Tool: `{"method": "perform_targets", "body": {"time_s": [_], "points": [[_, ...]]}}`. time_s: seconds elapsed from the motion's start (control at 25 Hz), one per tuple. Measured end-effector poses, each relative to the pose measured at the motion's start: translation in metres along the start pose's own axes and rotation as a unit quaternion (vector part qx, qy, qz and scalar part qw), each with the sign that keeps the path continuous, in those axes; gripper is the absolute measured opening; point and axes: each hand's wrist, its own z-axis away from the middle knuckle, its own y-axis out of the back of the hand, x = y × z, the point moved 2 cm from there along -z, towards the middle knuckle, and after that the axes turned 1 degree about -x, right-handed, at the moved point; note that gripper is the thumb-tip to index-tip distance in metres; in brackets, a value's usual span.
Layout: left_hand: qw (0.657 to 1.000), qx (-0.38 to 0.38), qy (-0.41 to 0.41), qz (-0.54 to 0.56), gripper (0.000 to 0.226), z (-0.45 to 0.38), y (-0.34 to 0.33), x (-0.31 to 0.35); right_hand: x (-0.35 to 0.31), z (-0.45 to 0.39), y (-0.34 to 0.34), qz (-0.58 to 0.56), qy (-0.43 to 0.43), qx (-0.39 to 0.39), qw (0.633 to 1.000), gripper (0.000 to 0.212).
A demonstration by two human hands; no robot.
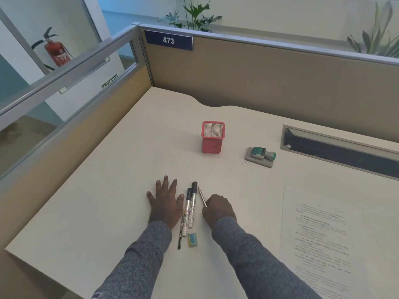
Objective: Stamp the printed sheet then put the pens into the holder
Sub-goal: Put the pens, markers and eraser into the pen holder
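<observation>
On the counter (108,190) the markers (190,207) lie between both hands — holder (212,138) behind them, stamp (261,155) on its pad to the holder's right, printed sheet (336,244) far right.

My right hand (218,209) hides the lower end of the thin pen (202,197) I pinch. The printed sheet (336,244) runs off the picture's right and bottom edges, its text too blurred to read.

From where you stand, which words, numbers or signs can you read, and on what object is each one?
"473": white digits on the blue plate on the partition.
Green sign behind the glass: mirrored, unreadable.
Marker label: too small.
Printed sheet: text blurred.
Fire extinguisher label: blurred.
</observation>
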Motion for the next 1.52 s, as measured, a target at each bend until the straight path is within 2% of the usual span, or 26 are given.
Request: {"method": "perform_targets", "body": {"time_s": [0.12, 0.2, 0.28, 0.36, 0.48, 0.6, 0.92, 1.16, 1.28, 1.36, 1.52], "points": [[0.995, 0.07, -0.029, 0.072, 0.051, 0.006, 0.006, 0.011, 0.005, 0.005, 0.01, -0.152, 0.011, 0.006, 0.988, 0.016], [0.976, 0.119, -0.073, 0.168, 0.042, 0.015, 0.012, 0.021, 0.006, 0.01, 0.022, -0.28, 0.055, 0.021, 0.958, 0.012], [0.944, 0.113, -0.104, 0.291, 0.032, 0.025, 0.018, 0.035, 0.005, 0.017, 0.038, -0.403, 0.076, 0.011, 0.912, 0.014], [0.914, 0.076, -0.102, 0.385, 0.024, 0.032, 0.024, 0.047, 0.003, 0.024, 0.052, -0.467, 0.087, -0.023, 0.88, 0.013], [0.874, 0.055, -0.06, 0.479, 0.014, 0.03, 0.03, 0.054, 0.001, 0.033, 0.064, -0.474, 0.123, -0.049, 0.871, 0.014], [0.854, 0.043, -0.033, 0.517, 0.015, 0.024, 0.038, 0.055, 0.006, 0.033, 0.079, -0.502, 0.146, -0.004, 0.852, 0.014], [0.845, 0.04, -0.039, 0.531, 0.014, 0.004, 0.051, 0.074, 0.004, 0.026, 0.114, -0.469, 0.193, 0.06, 0.86, 0.012], [0.85, 0.039, -0.054, 0.522, 0.018, -0.001, 0.047, 0.08, 0.011, 0.024, 0.123, -0.461, 0.184, 0.112, 0.861, 0.007], [0.87, 0.036, -0.061, 0.488, 0.014, -0.004, 0.044, 0.078, 0.012, 0.025, 0.128, -0.445, 0.184, 0.118, 0.868, 0.01], [0.891, 0.045, -0.099, 0.441, 0.014, -0.004, 0.046, 0.081, 0.013, 0.024, 0.13, -0.421, 0.186, 0.127, 0.879, 0.012], [0.91, 0.056, -0.216, 0.348, 0.017, -0.006, 0.061, 0.102, 0.009, 0.024, 0.131, -0.313, 0.213, 0.14, 0.915, 0.014]]}}
